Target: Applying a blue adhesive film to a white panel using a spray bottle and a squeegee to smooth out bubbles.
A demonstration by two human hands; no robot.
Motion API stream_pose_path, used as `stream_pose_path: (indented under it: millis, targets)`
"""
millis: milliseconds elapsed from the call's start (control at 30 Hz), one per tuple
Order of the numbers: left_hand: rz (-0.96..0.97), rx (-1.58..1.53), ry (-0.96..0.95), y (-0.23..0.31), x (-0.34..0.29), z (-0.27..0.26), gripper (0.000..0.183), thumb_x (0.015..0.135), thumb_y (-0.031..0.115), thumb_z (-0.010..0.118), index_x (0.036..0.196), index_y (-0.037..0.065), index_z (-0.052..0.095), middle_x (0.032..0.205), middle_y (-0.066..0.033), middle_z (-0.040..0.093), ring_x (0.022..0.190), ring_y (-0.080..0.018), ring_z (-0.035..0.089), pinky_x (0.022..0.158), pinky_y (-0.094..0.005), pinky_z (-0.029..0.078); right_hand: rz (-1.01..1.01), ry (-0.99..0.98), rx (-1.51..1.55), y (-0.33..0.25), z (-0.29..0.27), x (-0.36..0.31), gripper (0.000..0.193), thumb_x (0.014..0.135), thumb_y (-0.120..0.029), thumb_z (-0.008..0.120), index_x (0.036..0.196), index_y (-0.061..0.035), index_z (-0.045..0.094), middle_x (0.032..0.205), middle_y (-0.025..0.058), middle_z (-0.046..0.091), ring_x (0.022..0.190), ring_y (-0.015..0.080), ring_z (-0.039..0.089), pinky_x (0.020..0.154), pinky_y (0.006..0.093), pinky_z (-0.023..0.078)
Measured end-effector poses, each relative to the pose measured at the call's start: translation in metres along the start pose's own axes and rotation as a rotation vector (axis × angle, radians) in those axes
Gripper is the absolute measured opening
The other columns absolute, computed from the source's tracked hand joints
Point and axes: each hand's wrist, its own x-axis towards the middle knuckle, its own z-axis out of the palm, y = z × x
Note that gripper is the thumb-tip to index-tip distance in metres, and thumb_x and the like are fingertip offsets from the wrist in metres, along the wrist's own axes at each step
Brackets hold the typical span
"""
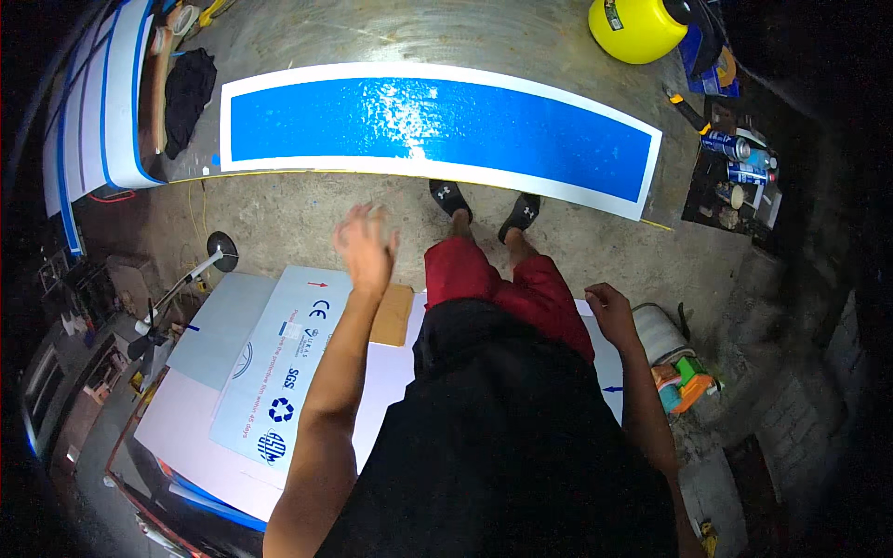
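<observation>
A long panel with a glossy blue face and a white border (pixel 446 112) lies flat on the metal worktable across the top. Wet-looking glare covers the middle of its blue area. My left hand (pixel 367 249) hovers short of the table's front edge, fingers spread and slightly blurred, holding nothing. On the other side, my right hand (pixel 610 314) hangs beside my red shorts, its fingers loosely curled closed with nothing visible in them. Both hands are apart from the panel.
A yellow rounded container (pixel 637 28) and a black-and-yellow tool (pixel 688 113) sit at the table's right, near spray cans (pixel 726 144). A black cloth (pixel 189 98) lies at its left. Printed sheets (pixel 279 363) are stacked behind my left arm. A pole on a round base (pixel 221 251) stands left.
</observation>
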Motion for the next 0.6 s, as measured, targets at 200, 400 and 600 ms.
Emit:
stream_pose_path:
  millis: [200, 400, 600]
  targets:
    - [-1.058, -0.335, -0.405, -0.181, -0.083, 0.000, 0.054, 0.079, 0.033, 0.080, 0.123, 0.010, 0.060, 0.141, -0.0169, 0.055, 0.134, -0.0327, 0.048, 0.107, -0.0632, 0.030, -0.022, -0.030, 0.022, -0.001, 0.005, 0.006, 0.023, 0.096, -0.019, 0.063, 0.109, -0.0012, 0.068, 0.101, 0.0106, 0.072, 0.092, 0.0188, 0.069, 0.082, 0.0325, 0.053]
    - [-0.690, 0.176, -0.491, -0.136, -0.066, -0.023, 0.089, 0.085, 0.041, 0.073, 0.158, 0.025, 0.025, 0.164, -0.0146, 0.020, 0.150, -0.0352, 0.022, 0.113, -0.0710, 0.012, -0.032, -0.003, 0.013, 0.012, 0.016, 0.016, 0.023, 0.096, -0.019, 0.064, 0.109, 0.0001, 0.068, 0.099, 0.0106, 0.072, 0.090, 0.0167, 0.067, 0.082, 0.0309, 0.052]
    - [-0.016, 0.131, -0.065, 0.014, 0.029, -0.028, 0.072, 0.090, 0.043, 0.065, 0.154, 0.028, 0.037, 0.163, -0.0124, 0.022, 0.150, -0.0348, 0.019, 0.118, -0.0643, 0.007, -0.043, -0.010, 0.083, 0.008, 0.023, 0.018, 0.024, 0.096, -0.021, 0.064, 0.106, -0.0003, 0.068, 0.100, 0.0149, 0.071, 0.088, 0.0242, 0.069, 0.080, 0.0349, 0.054]
